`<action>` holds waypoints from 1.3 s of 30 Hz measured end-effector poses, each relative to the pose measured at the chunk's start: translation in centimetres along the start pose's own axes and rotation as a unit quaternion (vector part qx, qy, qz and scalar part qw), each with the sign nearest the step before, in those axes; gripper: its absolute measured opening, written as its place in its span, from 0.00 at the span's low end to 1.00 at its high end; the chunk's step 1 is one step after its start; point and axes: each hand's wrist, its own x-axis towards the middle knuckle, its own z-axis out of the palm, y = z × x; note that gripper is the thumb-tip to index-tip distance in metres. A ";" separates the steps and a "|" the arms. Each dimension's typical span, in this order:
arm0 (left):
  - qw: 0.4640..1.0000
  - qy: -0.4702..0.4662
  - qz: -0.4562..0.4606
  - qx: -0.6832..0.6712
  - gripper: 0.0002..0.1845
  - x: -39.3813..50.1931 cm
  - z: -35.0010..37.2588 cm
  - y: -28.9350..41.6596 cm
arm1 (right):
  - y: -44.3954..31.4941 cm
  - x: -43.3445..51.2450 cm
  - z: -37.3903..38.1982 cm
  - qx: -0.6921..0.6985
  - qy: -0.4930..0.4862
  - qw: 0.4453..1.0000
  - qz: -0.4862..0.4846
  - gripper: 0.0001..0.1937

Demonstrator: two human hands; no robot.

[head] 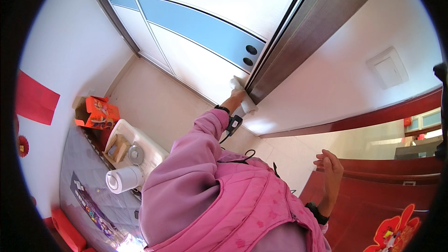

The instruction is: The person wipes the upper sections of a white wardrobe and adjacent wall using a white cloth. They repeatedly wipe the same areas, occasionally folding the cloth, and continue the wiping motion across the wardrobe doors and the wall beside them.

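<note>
A crumpled white cloth (249,104) is in my left hand (237,98), which reaches out to the lower part of a dark brown door frame (301,35). The cloth shows on both sides of the hand, and part of it touches the frame beside a white sliding door panel (196,66) with a blue band. My right hand (330,169) is raised at the right, fingers slightly bent and holding nothing, above a dark red wooden door (371,196). Both wrists wear black bands; a small black device with a cable is near the left one.
At the left, a white tub (154,143) holds a cardboard box (120,147) and a round lid. Beside it are a white electric kettle (124,179) and an open orange carton (102,112). A light switch (387,67) is on the wall at the right.
</note>
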 end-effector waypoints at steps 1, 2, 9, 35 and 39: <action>1.000 0.018 -0.008 0.006 0.17 -0.7 0.6 0.9 | 0.2 -0.4 -0.4 0.002 0.010 1.000 -0.004 0.15; 0.999 0.033 -0.015 0.009 0.17 -1.7 0.8 2.0 | 0.4 -0.6 -0.6 0.009 0.013 1.000 -0.001 0.14; 0.970 -0.052 0.123 -0.202 0.19 -14.4 -4.4 11.5 | 0.4 0.4 -0.2 0.028 0.001 0.999 0.016 0.14; 0.528 0.215 0.821 0.037 0.26 -33.0 -9.5 35.4 | 3.6 0.7 0.7 0.099 -0.037 0.994 0.002 0.13; 0.574 0.194 0.795 0.032 0.25 -31.2 -8.9 32.9 | 3.8 1.1 1.0 0.078 -0.064 0.995 -0.006 0.13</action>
